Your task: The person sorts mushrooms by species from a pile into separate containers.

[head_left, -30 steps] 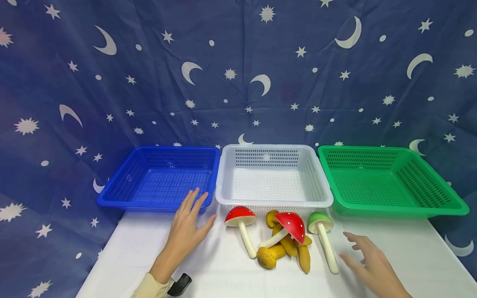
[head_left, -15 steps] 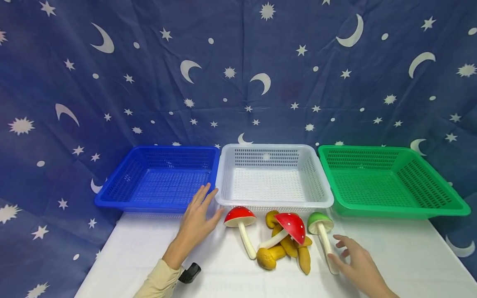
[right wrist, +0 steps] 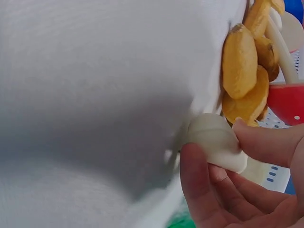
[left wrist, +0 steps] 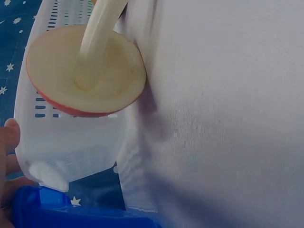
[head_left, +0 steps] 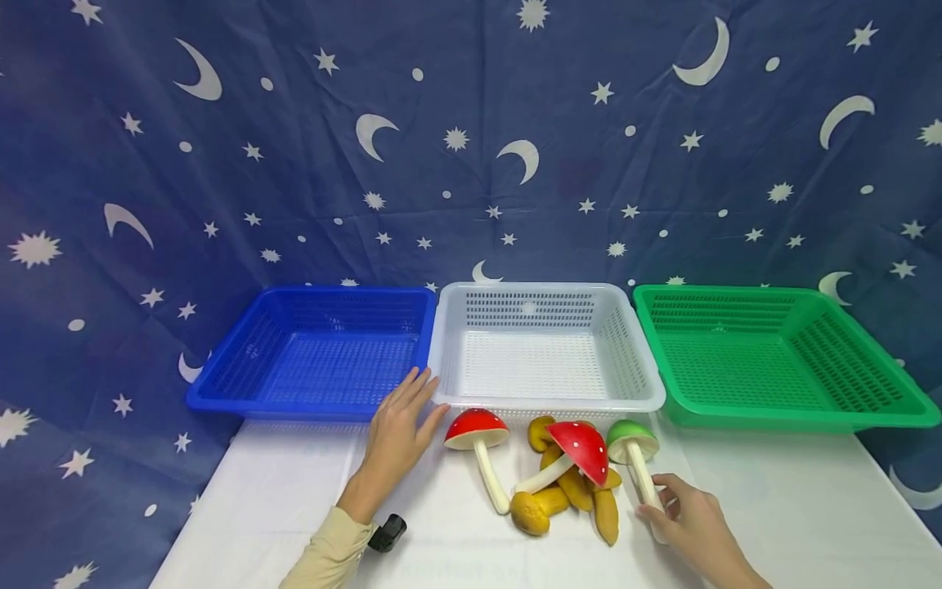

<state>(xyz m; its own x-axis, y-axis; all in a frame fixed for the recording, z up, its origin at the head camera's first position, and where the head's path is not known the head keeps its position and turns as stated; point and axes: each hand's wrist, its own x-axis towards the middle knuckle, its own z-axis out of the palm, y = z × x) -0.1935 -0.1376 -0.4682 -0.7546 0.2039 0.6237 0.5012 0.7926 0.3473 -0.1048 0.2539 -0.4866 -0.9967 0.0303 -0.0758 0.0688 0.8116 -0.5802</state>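
Two bare hands work over a white cloth-covered table (head_left: 280,499). From the head view the right hand (head_left: 688,523) sits near the table's front edge with its fingers curled round the lower end of the cream stalk of a green-capped toy mushroom (head_left: 634,450); the right wrist view shows what that view cannot, the thumb and fingertips (right wrist: 199,185) pinching the smooth, rounded stalk end (right wrist: 213,142) just off the cloth, with the matte yellow-brown toy mushrooms (right wrist: 240,61) close behind. The left hand (head_left: 397,433) lies flat with straight, relaxed fingers, holding nothing, near the table's back edge, its fingertips reaching the seam between the blue perforated plastic basket (head_left: 221,384) and the white perforated plastic basket (head_left: 640,368). Just beside it lies a red-capped toy mushroom (head_left: 477,429) on its side; the left wrist view alone shows its pale, flat underside (left wrist: 88,71) and cream stalk against the white basket's slotted wall. A second red cap with white dots (head_left: 581,450) rests on the yellow-brown pile. A green perforated plastic basket (head_left: 883,417) stands at the back right corner. No writing is legible.
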